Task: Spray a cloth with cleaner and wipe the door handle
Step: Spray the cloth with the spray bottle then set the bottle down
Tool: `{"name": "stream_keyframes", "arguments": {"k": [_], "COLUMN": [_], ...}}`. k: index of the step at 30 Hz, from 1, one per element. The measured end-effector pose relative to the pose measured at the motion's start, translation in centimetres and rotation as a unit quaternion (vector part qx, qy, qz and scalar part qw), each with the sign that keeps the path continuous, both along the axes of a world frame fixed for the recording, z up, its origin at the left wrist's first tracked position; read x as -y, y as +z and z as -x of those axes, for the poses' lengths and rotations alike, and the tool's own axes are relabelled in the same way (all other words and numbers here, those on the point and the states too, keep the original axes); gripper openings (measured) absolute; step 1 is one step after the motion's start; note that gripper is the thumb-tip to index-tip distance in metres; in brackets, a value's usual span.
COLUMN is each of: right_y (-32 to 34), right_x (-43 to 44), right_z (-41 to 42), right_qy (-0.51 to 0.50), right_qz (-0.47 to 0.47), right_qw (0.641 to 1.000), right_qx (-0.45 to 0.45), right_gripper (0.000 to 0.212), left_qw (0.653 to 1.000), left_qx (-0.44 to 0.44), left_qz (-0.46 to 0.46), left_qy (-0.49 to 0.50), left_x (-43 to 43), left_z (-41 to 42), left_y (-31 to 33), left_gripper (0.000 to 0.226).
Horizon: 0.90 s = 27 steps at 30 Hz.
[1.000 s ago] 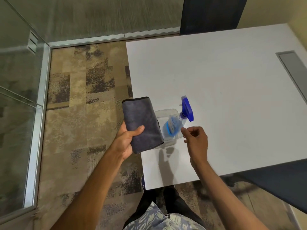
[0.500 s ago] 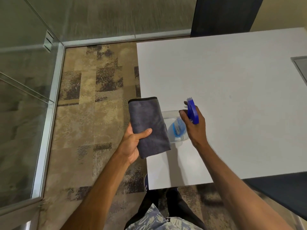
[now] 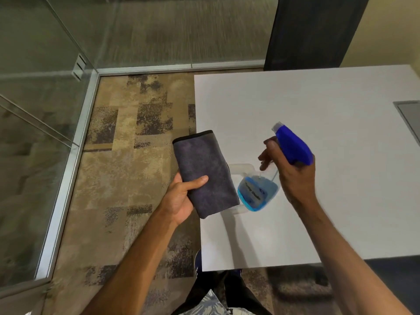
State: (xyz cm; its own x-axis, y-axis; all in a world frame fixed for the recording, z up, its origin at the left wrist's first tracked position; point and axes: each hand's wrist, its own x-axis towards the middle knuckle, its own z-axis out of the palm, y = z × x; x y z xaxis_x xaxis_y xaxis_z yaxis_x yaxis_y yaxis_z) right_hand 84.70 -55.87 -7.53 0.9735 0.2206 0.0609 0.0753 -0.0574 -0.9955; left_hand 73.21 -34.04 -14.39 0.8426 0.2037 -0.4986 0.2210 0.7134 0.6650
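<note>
A: Grip status, both hands?

B: Left hand [image 3: 181, 201] is closed on the folded grey cloth [image 3: 205, 172], thumb pressed across its face, fingers hidden behind it. Right hand [image 3: 293, 176] is wrapped round the neck of the spray bottle [image 3: 261, 189], index finger stretched fwd at the trigger (can't tell if it's squeezing).

A: Where's the bottle vs. the surface?

B: Looks lifted above the white surface [image 3: 318, 133], w/ a shadow beneath its base. Blue liquid pooled in the lower part of the clear body.

A: Orientation?

B: Bottle's long axis is tilted, base down toward the person and left, blue head [image 3: 292, 144] up and right. Nozzle tip points up-left, roughly over the cloth's top end. Cloth's long axis runs away from the person, black-trimmed end farthest.

A: Edges, room?

B: Cloth straddles the surface's left edge, mostly over the patterned carpet [image 3: 127, 178]. Bottle is just beside it, not touching. Rest of the surface is bare apart from a grey inset panel [image 3: 411, 117] at far right. Glass walls [image 3: 34, 110] on the left, well apart from the hands.
</note>
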Motion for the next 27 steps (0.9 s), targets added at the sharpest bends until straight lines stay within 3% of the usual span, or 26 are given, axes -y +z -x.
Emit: {"name": "stream_keyframes", "arguments": {"k": [6, 11, 17, 22, 27], "right_y": [5.1, 5.0, 4.3, 3.4, 2.8], "right_x": [-0.3, -0.1, -0.5, -1.9, -2.8], "right_z": [2.5, 4.8, 7.0, 7.9, 7.6], "right_qy": [0.07, 0.073, 0.103, 0.055, 0.016], "right_qz": [-0.026, 0.067, 0.067, 0.175, 0.2], "right_qw": [0.996, 0.989, 0.977, 0.975, 0.975], "right_qx": [-0.047, -0.112, -0.173, -0.127, -0.095], "right_gripper": [0.025, 0.044, 0.019, 0.027, 0.025], "left_qw": [0.998, 0.998, 0.999, 0.999, 0.998], "left_qx": [0.044, 0.05, 0.048, 0.039, 0.046], "left_qz": [0.043, 0.02, -0.01, -0.033, -0.039], "left_qy": [0.002, 0.011, -0.005, -0.015, -0.027], "left_x": [0.4, 1.0, 1.4, 2.0, 2.4], "left_z": [-1.5, -2.4, -3.0, -3.2, -3.3], "left_y": [1.3, 1.9, 2.8, 3.0, 3.2], "left_gripper": [0.067, 0.07, 0.073, 0.064, 0.073]}}
